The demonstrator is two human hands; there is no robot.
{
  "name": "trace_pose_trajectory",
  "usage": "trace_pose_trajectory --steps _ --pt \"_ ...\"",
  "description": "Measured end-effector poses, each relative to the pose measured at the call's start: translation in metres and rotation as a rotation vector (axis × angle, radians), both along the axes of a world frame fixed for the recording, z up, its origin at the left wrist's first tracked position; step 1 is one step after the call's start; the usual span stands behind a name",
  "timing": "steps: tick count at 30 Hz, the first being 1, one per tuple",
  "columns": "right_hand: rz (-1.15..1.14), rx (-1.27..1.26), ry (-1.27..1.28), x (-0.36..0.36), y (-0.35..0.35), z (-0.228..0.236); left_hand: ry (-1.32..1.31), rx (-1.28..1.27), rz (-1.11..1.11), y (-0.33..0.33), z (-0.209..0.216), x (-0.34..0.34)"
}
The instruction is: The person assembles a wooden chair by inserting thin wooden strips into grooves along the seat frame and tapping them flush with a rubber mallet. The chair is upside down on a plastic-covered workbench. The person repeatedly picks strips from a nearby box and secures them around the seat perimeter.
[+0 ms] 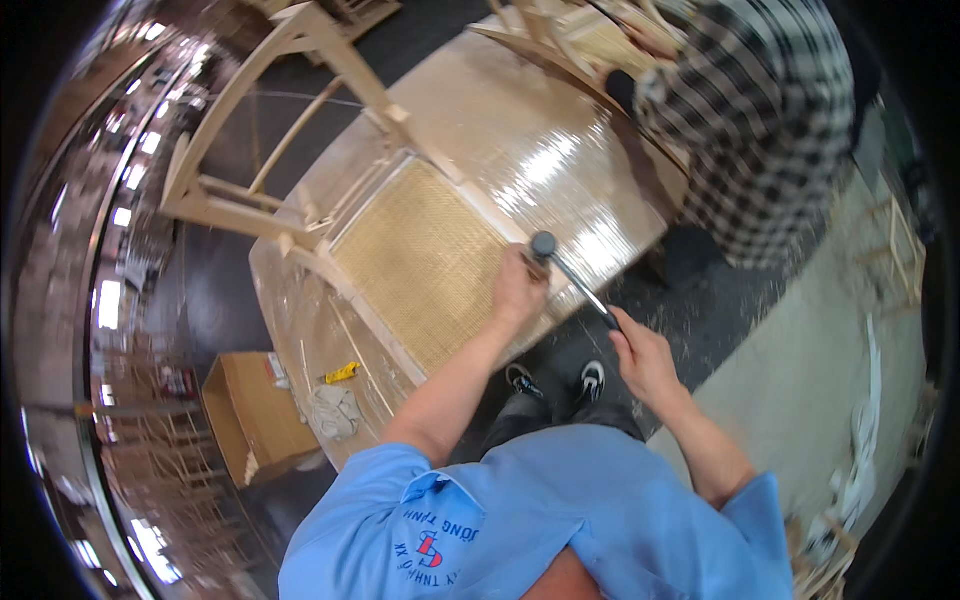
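Note:
A pale wooden chair (395,112) lies on its back frame across the table, its woven cane seat panel (420,250) facing up. My right hand (645,358) is wrapped round the dark grip of a mallet (585,288) with a metal shaft. The mallet's round black head (543,245) is over the seat's near right corner, just beside the fingers of my left hand (520,292). Those fingers are closed at the seat's edge; what they pinch is hidden by the mallet head.
Plastic film covers the table (540,120). On its near left lie a yellow tool (341,373) and a crumpled cloth (335,412), with an open cardboard box (260,410) beside the table. A co-worker in a checked shirt (760,120) handles another wooden piece (545,45) at the far right.

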State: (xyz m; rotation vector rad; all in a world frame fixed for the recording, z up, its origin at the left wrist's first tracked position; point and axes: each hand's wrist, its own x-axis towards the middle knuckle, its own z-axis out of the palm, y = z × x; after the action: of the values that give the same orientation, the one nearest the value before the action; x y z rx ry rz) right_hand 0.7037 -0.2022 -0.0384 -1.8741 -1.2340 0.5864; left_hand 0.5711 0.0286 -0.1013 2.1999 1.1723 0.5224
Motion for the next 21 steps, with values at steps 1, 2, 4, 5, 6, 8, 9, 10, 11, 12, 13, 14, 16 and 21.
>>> trace_pose_trajectory --steps 1,2,4,5,6,8,9,10,11,12,13,14,16,21 --pt "0.0 0.034 0.038 -0.003 0.003 0.008 -0.012 -0.001 0.016 0.003 -0.001 -0.006" --pt "0.0 0.053 0.085 -0.008 0.002 0.02 -0.02 -0.013 0.032 0.004 -0.005 -0.016" --pt "-0.051 0.094 0.084 -0.012 -0.008 0.02 -0.062 -0.064 0.026 -0.009 0.002 -0.005" --pt "-0.055 0.112 0.058 -0.01 -0.009 0.011 -0.08 -0.067 0.033 -0.01 0.006 -0.003" --pt "-0.068 0.125 0.035 -0.009 -0.012 0.003 -0.094 -0.078 0.031 -0.013 0.007 -0.002" --pt "0.01 0.026 -0.012 -0.007 -0.003 -0.002 -0.12 -0.091 0.039 -0.009 0.003 -0.009" --pt "0.037 -0.033 0.004 -0.007 0.0 0.002 -0.125 -0.08 0.049 -0.01 -0.002 -0.015" --pt "0.057 -0.087 0.016 -0.006 0.006 0.008 -0.134 -0.063 0.051 -0.008 -0.002 -0.017" --pt "0.062 -0.065 0.033 -0.006 0.015 0.011 -0.142 -0.083 0.057 -0.003 -0.002 -0.02" --pt "0.06 -0.036 0.056 -0.007 0.021 0.015 -0.153 -0.139 0.092 0.004 0.0 -0.023" --pt "0.055 -0.003 0.078 -0.007 0.028 0.019 -0.164 -0.191 0.124 0.013 0.003 -0.027" --pt "0.05 0.029 0.1 -0.006 0.037 0.021 -0.175 -0.245 0.154 0.023 0.007 -0.031" --pt "0.063 0.062 0.14 -0.006 0.058 0.023 -0.224 -0.131 0.253 0.069 0.018 -0.049" --pt "0.056 -0.007 0.175 0.002 0.116 0.019 -0.293 -0.106 0.379 0.212 0.072 -0.065"
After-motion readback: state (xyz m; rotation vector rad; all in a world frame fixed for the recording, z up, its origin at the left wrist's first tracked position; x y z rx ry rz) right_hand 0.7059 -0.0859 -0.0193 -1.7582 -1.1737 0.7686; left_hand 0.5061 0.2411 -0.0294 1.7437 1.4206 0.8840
